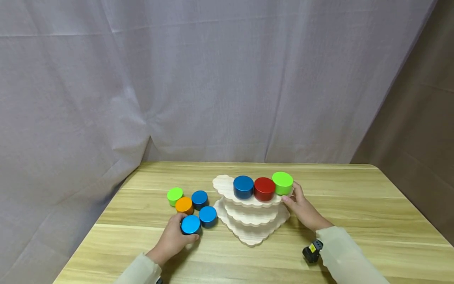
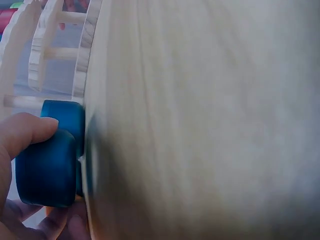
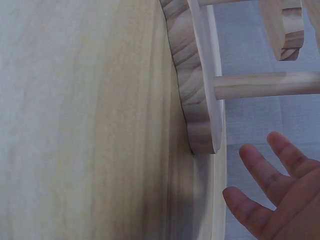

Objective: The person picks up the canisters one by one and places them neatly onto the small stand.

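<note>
My left hand (image 1: 173, 239) grips a light blue cylinder (image 1: 191, 224) at the left of the table, with the thumb across its side in the left wrist view. Touching it or very close is another light blue cylinder (image 1: 207, 216). On the top tier of a pale wooden stand (image 1: 252, 219) with scalloped edges, a dark blue cylinder (image 1: 243, 187), a red cylinder (image 1: 264, 189) and a green cylinder (image 1: 282, 183) form a row. At the right corner, my right hand (image 1: 304, 208) holds the green one between thumb and fingers. Three other fingers (image 3: 260, 170) spread out in the right wrist view.
Behind the left hand stand an orange cylinder (image 1: 184, 205), a second green cylinder (image 1: 175, 196) and a second dark blue cylinder (image 1: 200, 199). The stand's tiers are joined by dowels (image 3: 265, 85). A grey curtain (image 1: 213, 79) hangs behind the wooden table (image 1: 358, 205).
</note>
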A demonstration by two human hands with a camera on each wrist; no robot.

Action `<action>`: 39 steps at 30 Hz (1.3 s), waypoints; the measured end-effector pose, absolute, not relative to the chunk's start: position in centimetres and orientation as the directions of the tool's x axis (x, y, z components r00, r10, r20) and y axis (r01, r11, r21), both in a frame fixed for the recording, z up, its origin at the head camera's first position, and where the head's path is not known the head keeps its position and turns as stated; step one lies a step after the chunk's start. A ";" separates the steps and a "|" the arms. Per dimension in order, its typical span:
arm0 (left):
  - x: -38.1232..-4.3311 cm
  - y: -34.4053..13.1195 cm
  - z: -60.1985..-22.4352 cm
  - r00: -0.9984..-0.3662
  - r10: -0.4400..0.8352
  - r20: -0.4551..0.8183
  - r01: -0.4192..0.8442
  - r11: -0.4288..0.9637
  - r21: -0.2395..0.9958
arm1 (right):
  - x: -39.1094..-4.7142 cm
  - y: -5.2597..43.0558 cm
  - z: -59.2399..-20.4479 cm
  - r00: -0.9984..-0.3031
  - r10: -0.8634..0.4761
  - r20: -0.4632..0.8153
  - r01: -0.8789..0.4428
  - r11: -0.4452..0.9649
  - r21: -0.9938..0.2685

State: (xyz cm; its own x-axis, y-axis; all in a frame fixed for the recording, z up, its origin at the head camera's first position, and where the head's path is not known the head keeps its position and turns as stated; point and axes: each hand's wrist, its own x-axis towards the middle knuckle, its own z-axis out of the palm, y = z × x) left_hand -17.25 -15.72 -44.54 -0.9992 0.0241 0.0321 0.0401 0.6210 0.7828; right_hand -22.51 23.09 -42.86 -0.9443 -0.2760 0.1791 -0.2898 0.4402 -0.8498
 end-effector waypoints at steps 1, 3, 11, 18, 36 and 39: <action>-17.2 -15.8 -44.5 -0.999 0.019 0.035 0.039 0.620 0.784 | -22.5 23.1 -42.9 -0.944 -0.277 0.178 -0.289 0.439 -0.851; -17.2 -15.9 -44.3 -0.999 0.008 0.049 0.043 0.613 0.789 | -22.5 23.1 -42.9 -0.944 -0.279 0.175 -0.287 0.438 -0.852; -17.0 -16.2 -43.0 -0.992 -0.014 0.129 0.096 0.582 0.807 | -22.3 22.9 -42.6 -0.937 -0.286 0.201 -0.311 0.423 -0.851; -17.0 -16.1 -41.6 -0.990 -0.034 0.138 0.099 0.534 0.840 | -22.2 22.9 -42.4 -0.939 -0.287 0.188 -0.302 0.431 -0.850; -18.3 -15.2 -39.2 -0.977 -0.052 0.208 0.150 0.530 0.835 | -22.3 22.9 -42.5 -0.940 -0.280 0.193 -0.304 0.433 -0.849; -18.5 -14.8 -39.0 -0.974 -0.057 0.221 0.160 0.520 0.839 | -22.2 22.9 -42.5 -0.940 -0.280 0.193 -0.304 0.437 -0.846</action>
State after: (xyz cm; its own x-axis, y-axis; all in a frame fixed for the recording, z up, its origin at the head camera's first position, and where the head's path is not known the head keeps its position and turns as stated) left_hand -18.50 -14.75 -38.95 -0.9736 -0.0571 0.2210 0.1599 0.5204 0.8388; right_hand -22.25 22.93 -42.51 -0.9404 -0.2797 0.1934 -0.3041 0.4373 -0.8464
